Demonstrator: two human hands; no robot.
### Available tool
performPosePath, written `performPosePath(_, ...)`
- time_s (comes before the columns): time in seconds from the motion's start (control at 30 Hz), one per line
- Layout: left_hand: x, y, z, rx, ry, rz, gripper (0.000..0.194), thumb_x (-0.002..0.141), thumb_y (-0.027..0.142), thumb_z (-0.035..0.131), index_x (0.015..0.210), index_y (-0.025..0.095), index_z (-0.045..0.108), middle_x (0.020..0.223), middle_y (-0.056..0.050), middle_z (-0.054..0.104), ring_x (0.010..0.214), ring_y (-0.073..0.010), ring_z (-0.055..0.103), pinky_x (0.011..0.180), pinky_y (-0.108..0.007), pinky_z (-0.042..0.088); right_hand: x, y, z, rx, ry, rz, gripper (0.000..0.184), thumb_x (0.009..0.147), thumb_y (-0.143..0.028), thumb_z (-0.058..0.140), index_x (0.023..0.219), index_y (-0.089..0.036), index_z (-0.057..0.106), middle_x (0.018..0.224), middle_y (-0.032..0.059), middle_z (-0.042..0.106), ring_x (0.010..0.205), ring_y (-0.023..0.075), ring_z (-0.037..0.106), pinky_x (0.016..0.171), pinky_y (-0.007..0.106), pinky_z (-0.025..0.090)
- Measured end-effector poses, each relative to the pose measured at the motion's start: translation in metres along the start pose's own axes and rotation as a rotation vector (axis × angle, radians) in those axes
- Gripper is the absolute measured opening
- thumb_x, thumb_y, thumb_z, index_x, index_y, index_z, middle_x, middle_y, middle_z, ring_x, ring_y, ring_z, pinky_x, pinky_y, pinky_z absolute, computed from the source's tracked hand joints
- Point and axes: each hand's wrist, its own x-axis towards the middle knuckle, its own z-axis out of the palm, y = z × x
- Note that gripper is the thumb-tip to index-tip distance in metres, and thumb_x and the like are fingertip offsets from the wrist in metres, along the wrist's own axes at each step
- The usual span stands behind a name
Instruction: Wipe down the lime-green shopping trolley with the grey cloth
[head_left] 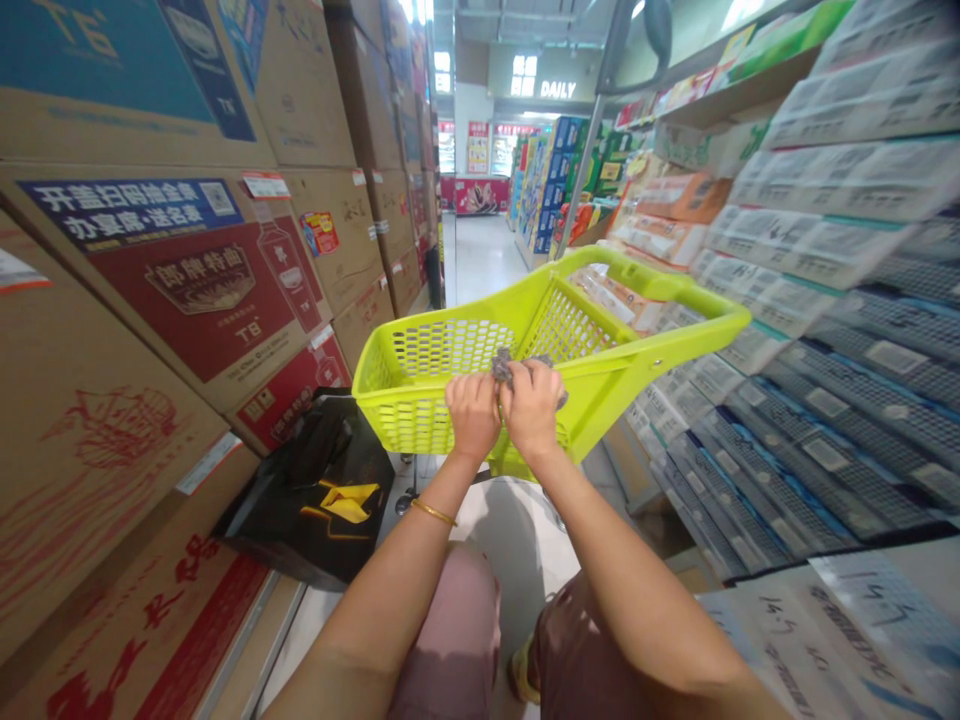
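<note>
A yellow-green plastic shopping cart (pixel 637 376) stands crosswise in front of me, its handle to the right and its perforated basket to the left. My left hand (pixel 474 414) is closed over the near rim of the basket. Right beside it, my right hand (pixel 531 404) is closed on a crumpled grey cloth (pixel 503 364) and presses it against the same rim. Bits of the cloth stick out on both sides of my right hand. Whether the left fingers also hold some cloth is hidden.
Stacked cardboard cartons (pixel 225 285) line the left side. A black bag (pixel 322 500) with a yellow part sits on the floor by the cart. Packaged goods (pixel 795 290) fill the right side. A grey metal pole (pixel 581 180) rises behind the cart, and the aisle floor (pixel 487 250) runs ahead.
</note>
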Motion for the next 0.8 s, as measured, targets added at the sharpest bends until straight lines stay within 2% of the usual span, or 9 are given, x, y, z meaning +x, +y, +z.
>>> performPosePath(0.07, 0.001, -0.003, -0.004, -0.003, -0.011, 0.022, 0.030, 0.093, 0.026, 0.036, 0.084, 0.016, 0.062, 0.079, -0.008, 0.062, 0.083, -0.0210, 0.054, 0.087, -0.036, 0.039, -0.003, -0.009, 0.005, 0.027, -0.024, -0.007, 0.026, 0.084, -0.023, 0.050, 0.106, -0.018, 0.063, 0.105, 0.0108, 0.058, 0.093, 0.0223, 0.045, 0.081, 0.035, 0.036)
performPosePath(0.13, 0.001, -0.008, -0.009, -0.016, -0.054, 0.054, 0.030, 0.093, 0.024, 0.035, 0.084, 0.016, 0.063, 0.080, -0.008, 0.062, 0.084, -0.0211, 0.055, 0.086, -0.036, 0.040, -0.004, -0.012, 0.007, 0.042, -0.048, -0.026, 0.027, 0.084, -0.022, 0.051, 0.108, -0.018, 0.062, 0.106, 0.0110, 0.057, 0.094, 0.0223, 0.045, 0.081, 0.035, 0.036)
performPosePath(0.27, -0.001, -0.022, -0.023, -0.044, -0.166, 0.142, 0.029, 0.093, 0.022, 0.036, 0.106, 0.015, 0.061, 0.105, -0.011, 0.064, 0.104, -0.0215, 0.054, 0.097, -0.038, 0.038, 0.000, -0.004, -0.001, 0.020, -0.111, -0.130, 0.027, 0.084, -0.023, 0.052, 0.109, -0.019, 0.061, 0.106, 0.0107, 0.058, 0.093, 0.0225, 0.045, 0.080, 0.035, 0.035)
performPosePath(0.33, -0.002, -0.032, -0.030, -0.033, -0.145, 0.078, 0.031, 0.093, 0.025, 0.037, 0.113, 0.017, 0.059, 0.112, -0.011, 0.063, 0.111, -0.0221, 0.052, 0.101, -0.040, 0.035, 0.003, 0.003, -0.009, -0.010, -0.130, -0.140, 0.028, 0.083, -0.022, 0.053, 0.110, -0.018, 0.060, 0.105, 0.0111, 0.058, 0.093, 0.0231, 0.044, 0.079, 0.035, 0.035)
performPosePath(0.4, -0.004, -0.044, -0.036, -0.002, -0.056, -0.074, 0.032, 0.094, 0.029, 0.037, 0.111, 0.017, 0.061, 0.109, -0.012, 0.063, 0.109, -0.0224, 0.053, 0.101, -0.041, 0.036, 0.007, 0.011, -0.016, -0.036, -0.128, -0.119, 0.028, 0.083, -0.023, 0.053, 0.110, -0.018, 0.060, 0.104, 0.0114, 0.058, 0.094, 0.0237, 0.044, 0.079, 0.036, 0.035)
performPosePath(0.47, -0.006, -0.053, -0.040, 0.030, -0.029, -0.136, 0.032, 0.094, 0.032, 0.037, 0.105, 0.018, 0.063, 0.102, -0.011, 0.064, 0.106, -0.0223, 0.053, 0.103, -0.042, 0.034, 0.010, 0.019, -0.020, -0.050, -0.094, -0.079, 0.027, 0.083, -0.024, 0.051, 0.108, -0.018, 0.061, 0.103, 0.0111, 0.057, 0.094, 0.0243, 0.043, 0.080, 0.037, 0.034)
performPosePath(0.63, -0.009, -0.058, -0.034, 0.043, -0.029, -0.132, 0.031, 0.094, 0.031, 0.036, 0.098, 0.019, 0.065, 0.092, -0.008, 0.063, 0.096, -0.0210, 0.053, 0.103, -0.041, 0.033, 0.011, 0.022, -0.016, -0.033, 0.004, 0.028, 0.025, 0.085, -0.026, 0.047, 0.101, -0.016, 0.062, 0.098, 0.0116, 0.055, 0.096, 0.0259, 0.042, 0.083, 0.041, 0.033)
performPosePath(0.8, -0.010, -0.053, -0.023, 0.042, -0.027, -0.147, 0.033, 0.095, 0.032, 0.035, 0.097, 0.018, 0.064, 0.091, -0.008, 0.062, 0.096, -0.0217, 0.052, 0.103, -0.041, 0.031, 0.008, 0.001, -0.002, 0.004, -0.007, 0.099, 0.024, 0.085, -0.025, 0.046, 0.099, -0.015, 0.063, 0.097, 0.0123, 0.054, 0.093, 0.0257, 0.043, 0.082, 0.041, 0.034)
